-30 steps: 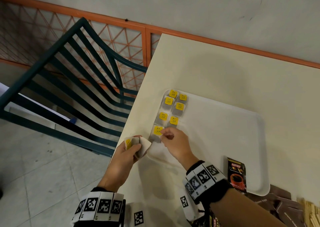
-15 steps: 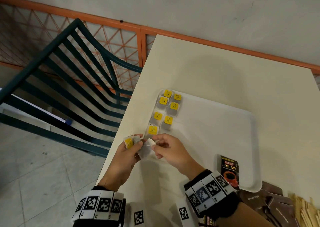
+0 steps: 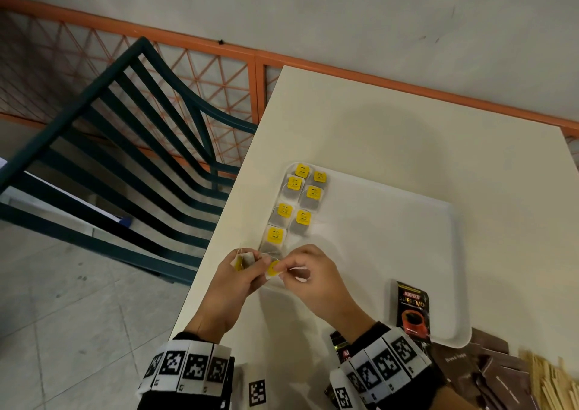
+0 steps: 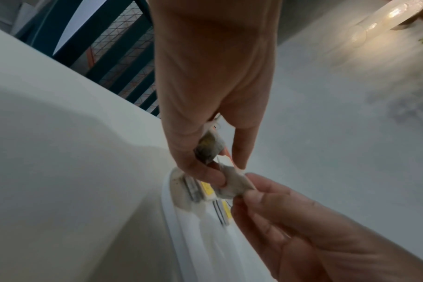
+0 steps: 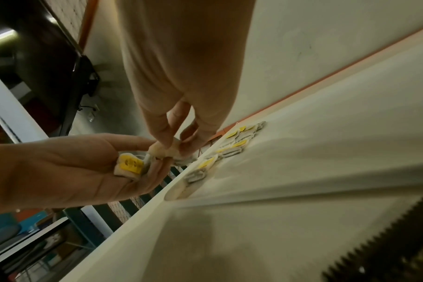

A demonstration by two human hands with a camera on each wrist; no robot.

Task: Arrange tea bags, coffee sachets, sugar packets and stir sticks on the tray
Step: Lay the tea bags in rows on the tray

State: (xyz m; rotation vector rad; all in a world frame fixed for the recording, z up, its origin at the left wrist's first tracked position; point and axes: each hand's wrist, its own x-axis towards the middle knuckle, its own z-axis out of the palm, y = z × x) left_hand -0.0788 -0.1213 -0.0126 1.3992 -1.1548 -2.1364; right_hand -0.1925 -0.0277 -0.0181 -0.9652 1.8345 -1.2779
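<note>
A white tray (image 3: 407,221) lies on the cream table. Several tea bags with yellow tags (image 3: 294,203) lie in two columns along its left edge. My left hand (image 3: 250,265) hovers over the tray's near-left corner and holds a small bunch of tea bags (image 5: 129,166). My right hand (image 3: 286,271) meets it there and pinches one tea bag (image 3: 273,268) between thumb and fingers; this bag (image 4: 234,183) still touches the left fingers. A black coffee sachet (image 3: 412,311) lies at the tray's near-right edge.
Brown sugar packets (image 3: 470,365) and wooden stir sticks (image 3: 551,381) lie on the table by the tray's near-right corner. More coffee sachets (image 3: 341,347) show beside my right wrist. A dark green chair (image 3: 141,146) stands off the table's left edge.
My right hand came off the tea bag it laid on the tray, drew back to the left hand, and now pinches another tea bag from the bunch.
</note>
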